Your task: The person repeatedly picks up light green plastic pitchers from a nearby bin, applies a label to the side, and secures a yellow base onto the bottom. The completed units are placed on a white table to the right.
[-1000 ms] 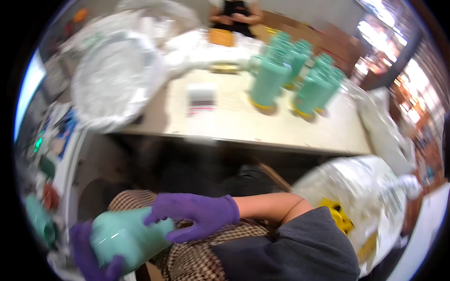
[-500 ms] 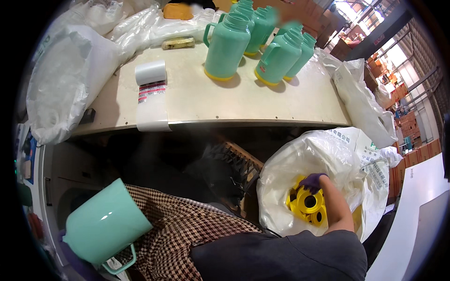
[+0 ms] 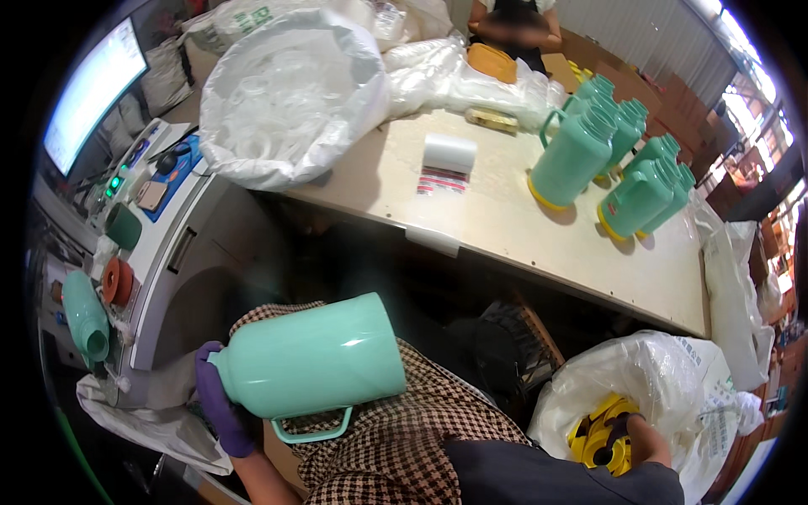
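Note:
My left hand (image 3: 220, 400), in a purple glove, is closed round the neck of a mint-green thermos shell (image 3: 316, 358). The shell lies nearly level over my checked apron, wide end to the right and handle downward. Down in a white plastic bag (image 3: 665, 370) at the lower right, my gloved right hand (image 3: 623, 423) has its fingers curled on one of several yellow plastic rings (image 3: 599, 429). Some fingertips are hidden among the rings.
Several mint thermos shells with yellow bases (image 3: 572, 160) stand on the table (image 3: 505, 223), near a roll of printed film (image 3: 449, 153). A bag of clear plastic parts (image 3: 290, 109) sits at its left. Beyond are a side desk with a screen (image 3: 97, 93) and another person (image 3: 513, 25).
The view has swung left, showing the desk and screen. The shell has turned closer to level, and my left hand has come into plain view. My right hand remains among the yellow rings.

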A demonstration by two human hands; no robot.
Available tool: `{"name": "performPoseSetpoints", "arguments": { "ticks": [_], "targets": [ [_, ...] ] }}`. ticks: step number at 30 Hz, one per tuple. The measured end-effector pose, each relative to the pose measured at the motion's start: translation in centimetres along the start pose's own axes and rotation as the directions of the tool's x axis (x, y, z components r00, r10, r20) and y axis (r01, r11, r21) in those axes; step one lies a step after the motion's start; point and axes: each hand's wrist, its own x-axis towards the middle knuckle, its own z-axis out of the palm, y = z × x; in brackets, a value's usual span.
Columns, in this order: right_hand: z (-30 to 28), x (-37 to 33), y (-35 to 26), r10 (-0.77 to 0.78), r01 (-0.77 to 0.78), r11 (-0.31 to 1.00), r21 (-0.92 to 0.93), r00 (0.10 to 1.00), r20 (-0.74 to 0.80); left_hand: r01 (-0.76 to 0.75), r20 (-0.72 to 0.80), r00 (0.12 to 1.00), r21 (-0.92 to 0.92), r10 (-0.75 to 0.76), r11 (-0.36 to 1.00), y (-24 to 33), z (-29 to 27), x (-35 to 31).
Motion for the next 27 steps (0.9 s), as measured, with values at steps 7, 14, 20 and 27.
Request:
{"name": "performPoseSetpoints", "arguments": {
  "ticks": [7,14,20,27],
  "targets": [
    [-1.3,-3.6,1.7,-0.159,0.171,0.981,0.093,0.979,-0.126,-0.140,0.011,0.990,0.104,0.140,0.985,-2.8,-0.6,-0.5],
    [-12.0,-6.3,5.5,-0.564,0.592,0.806,-0.011,0.762,-0.318,-0.080,-0.016,0.997,0.070,0.082,0.994,-2.2,-1.6,-0.6],
    [-33.1,-9.5,3.4,-0.615,0.914,0.392,0.103,0.344,-0.709,-0.137,0.000,0.991,0.085,0.137,0.987,-3.4,-1.0,-0.9],
    [-45.0,-0.3,-4.0,-0.385,0.459,-0.104,0.882,0.799,-0.461,-0.088,-0.075,0.992,0.150,0.100,0.985,-3.2,-3.4,-2.6]
  ]
}}
